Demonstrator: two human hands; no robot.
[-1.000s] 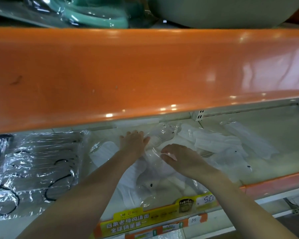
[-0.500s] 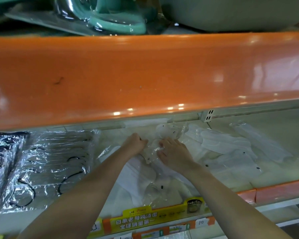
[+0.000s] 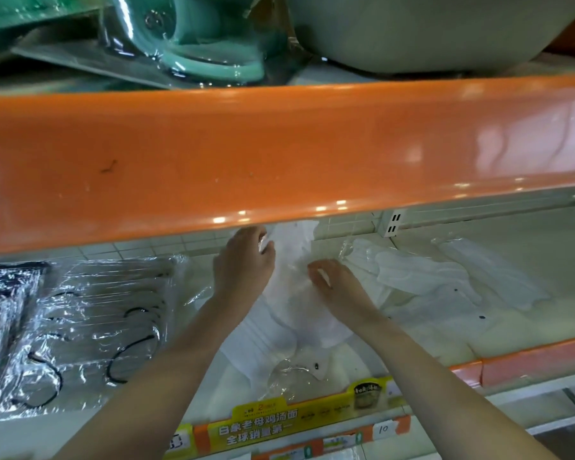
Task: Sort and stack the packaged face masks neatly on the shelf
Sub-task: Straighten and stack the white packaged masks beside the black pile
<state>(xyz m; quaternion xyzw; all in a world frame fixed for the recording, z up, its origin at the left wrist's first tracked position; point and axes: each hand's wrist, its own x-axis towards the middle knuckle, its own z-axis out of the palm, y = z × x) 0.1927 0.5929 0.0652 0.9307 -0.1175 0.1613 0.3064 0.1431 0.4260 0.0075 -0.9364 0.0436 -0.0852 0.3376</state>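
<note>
Both hands now lift a packaged white mask [image 3: 292, 277] toward the back of the shelf [image 3: 528, 360], higher than half a second ago. Left hand [image 3: 244, 263] curls over its upper left edge, fingers pinching the wrap; right hand [image 3: 337, 283] clamps its right side, knuckles up. Right of that grip lie roughly three more white mask packs [image 3: 445, 280]; left of it, two wrapped bundles of black-looped masks [image 3: 90, 323].

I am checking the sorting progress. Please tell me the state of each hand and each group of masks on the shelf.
Left hand: gripping the top of the held pack.
Right hand: pinching the held pack's side.
Held pack: lifted, tilted upright.
White masks: loose, unstacked, at right.
Black masks: wrapped, lying flat, at left.
</note>
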